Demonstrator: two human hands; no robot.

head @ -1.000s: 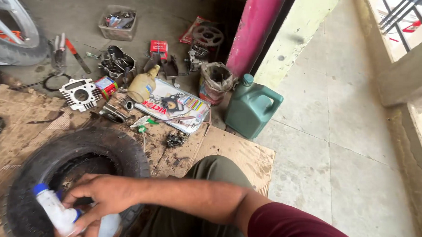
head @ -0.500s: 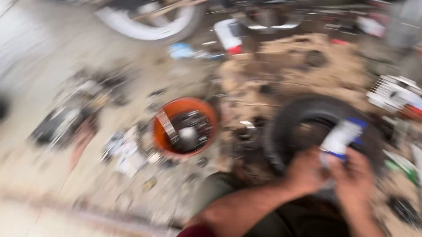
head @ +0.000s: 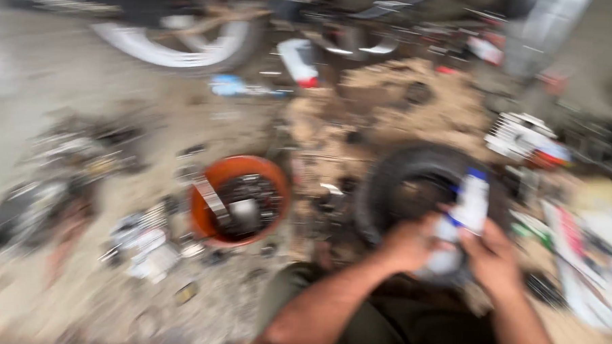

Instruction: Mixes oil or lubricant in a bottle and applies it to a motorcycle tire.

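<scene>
- Dusty workshop floor [head: 65, 68], strewn with small metal parts and scraps; the whole view is smeared by motion, so fine detail cannot be made out
- Black tyre [head: 387, 175] lies flat on the floor in front of the person's knees and serves as the landmark
- White plastic bottle [head: 464, 215] with a blue cap is held over the near right part of the tyre, tilted, cap end pointing away from the person
- Left hand [head: 408, 247] is curled around the bottle's lower end, just over the near rim of the tyre
- Right hand [head: 493, 260] is closed on the bottle's side, right of the left hand
- Handling it well, in my judgement, means a firm two-handed hold and a steady tilt so nothing spills
- Orange bowl [head: 234, 200] holding dark metal bits sits left of the tyre
- White-rimmed wheel [head: 182, 42] stands beyond the tyre, far left
</scene>
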